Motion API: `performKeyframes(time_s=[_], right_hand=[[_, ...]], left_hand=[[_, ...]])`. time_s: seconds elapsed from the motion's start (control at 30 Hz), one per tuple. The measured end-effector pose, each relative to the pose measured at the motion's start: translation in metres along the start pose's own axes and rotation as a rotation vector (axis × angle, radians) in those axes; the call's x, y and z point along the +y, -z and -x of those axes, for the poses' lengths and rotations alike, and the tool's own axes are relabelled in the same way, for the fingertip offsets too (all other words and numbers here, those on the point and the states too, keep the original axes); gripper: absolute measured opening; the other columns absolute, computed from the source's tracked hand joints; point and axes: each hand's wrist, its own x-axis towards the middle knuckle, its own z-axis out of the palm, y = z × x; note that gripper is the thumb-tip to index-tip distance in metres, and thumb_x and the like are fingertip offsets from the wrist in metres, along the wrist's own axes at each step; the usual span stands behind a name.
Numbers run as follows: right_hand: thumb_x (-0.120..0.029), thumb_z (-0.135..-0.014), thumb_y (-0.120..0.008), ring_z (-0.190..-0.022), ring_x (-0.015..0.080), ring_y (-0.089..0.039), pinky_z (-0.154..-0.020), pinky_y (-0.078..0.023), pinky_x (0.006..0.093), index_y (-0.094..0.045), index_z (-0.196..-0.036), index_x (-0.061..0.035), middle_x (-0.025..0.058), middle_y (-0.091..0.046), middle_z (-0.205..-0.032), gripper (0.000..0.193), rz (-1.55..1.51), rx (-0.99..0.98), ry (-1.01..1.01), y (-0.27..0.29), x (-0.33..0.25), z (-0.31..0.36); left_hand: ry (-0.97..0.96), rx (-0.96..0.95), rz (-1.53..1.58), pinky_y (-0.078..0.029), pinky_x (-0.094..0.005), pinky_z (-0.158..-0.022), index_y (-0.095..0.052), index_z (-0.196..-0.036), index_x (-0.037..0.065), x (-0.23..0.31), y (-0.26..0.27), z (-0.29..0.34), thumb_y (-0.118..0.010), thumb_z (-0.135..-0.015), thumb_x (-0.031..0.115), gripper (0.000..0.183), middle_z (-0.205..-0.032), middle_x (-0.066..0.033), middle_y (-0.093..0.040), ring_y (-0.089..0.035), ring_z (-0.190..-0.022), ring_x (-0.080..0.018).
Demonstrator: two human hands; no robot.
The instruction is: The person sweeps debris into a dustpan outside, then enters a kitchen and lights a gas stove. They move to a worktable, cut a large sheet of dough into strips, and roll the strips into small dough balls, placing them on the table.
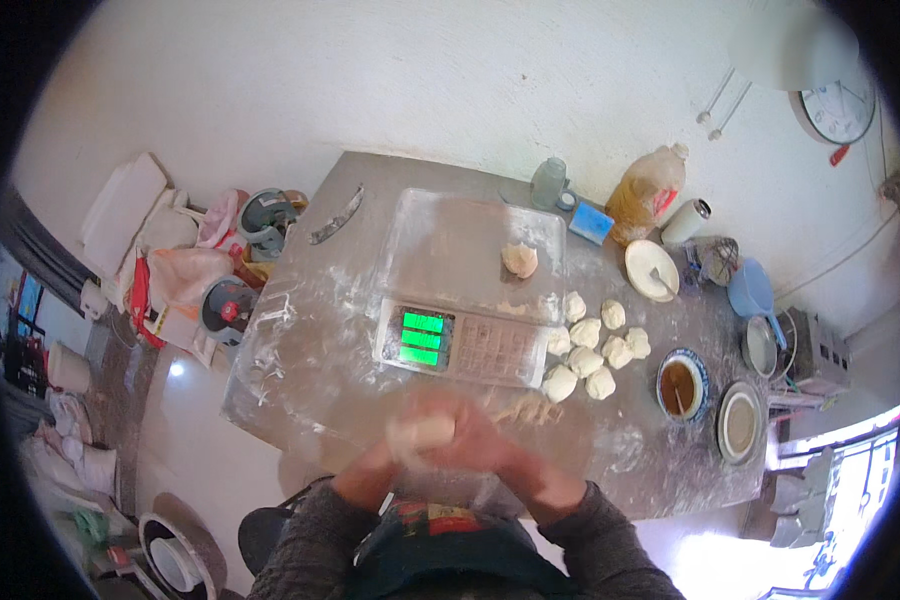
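Observation:
My left hand (385, 452) and my right hand (480, 440) are pressed together at the table's front edge, blurred by motion. A pale lump of dough (422, 434) shows between them; the single fingers are smeared. Just beyond my hands stands a flour-dusted scale (510, 335) with a lit green display (422, 338). One piece of dough (519, 261) rests on the scale's wide pan (445, 235). Several rough dough balls (583, 360) lie clustered at the scale's right side, touching or close to each other.
On the right of the table (310, 300) are a patterned bowl of brown liquid (703, 375), a plate (740, 424) and a white dish with a spoon (650, 262). A large oil bottle (647, 195), a glass jar (548, 183) and a blue box (591, 223) stand along the wall. A curved blade (337, 216) lies far left.

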Motion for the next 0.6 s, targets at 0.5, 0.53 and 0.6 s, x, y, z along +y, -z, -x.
performKeyframes(time_s=[0.5, 0.53, 0.6], right_hand=[[-0.006, -0.065, -0.060, -0.102, 0.0310, -0.046, -0.090, -0.035, 0.0380, -0.053, -0.111, -0.0115, 0.0160, -0.049, -0.112, 0.047, 0.792, 0.873, -0.276, 0.194, 0.132, -0.014], [-0.007, -0.065, -0.062, -0.104, 0.0307, -0.045, -0.092, -0.033, 0.0384, -0.052, -0.113, -0.0118, 0.0165, -0.048, -0.113, 0.050, 0.946, 0.929, -0.242, 0.180, 0.107, -0.002], [-0.009, -0.063, -0.066, -0.110, 0.0308, -0.041, -0.095, -0.031, 0.0396, -0.049, -0.118, -0.0112, 0.0170, -0.045, -0.119, 0.057, 1.167, 0.965, -0.167, 0.136, 0.055, 0.016]], left_hand=[[0.081, 0.038, 0.931, -0.040, -0.0219, -0.051, -0.052, -0.111, 0.008, -0.012, 0.023, 0.030, -0.054, -0.087, 0.030, 0.033, -0.069, -0.0005, -0.053, -0.051, -0.060, -0.0074], [0.149, 0.040, 0.963, -0.040, -0.0216, -0.051, -0.051, -0.112, 0.007, -0.016, 0.026, 0.032, -0.053, -0.087, 0.031, 0.034, -0.067, -0.0005, -0.052, -0.051, -0.060, -0.0075], [0.135, 0.125, 1.125, -0.039, -0.0204, -0.050, -0.052, -0.107, 0.004, -0.017, 0.029, 0.037, -0.052, -0.087, 0.025, 0.029, -0.067, 0.0000, -0.051, -0.048, -0.059, -0.0065]])
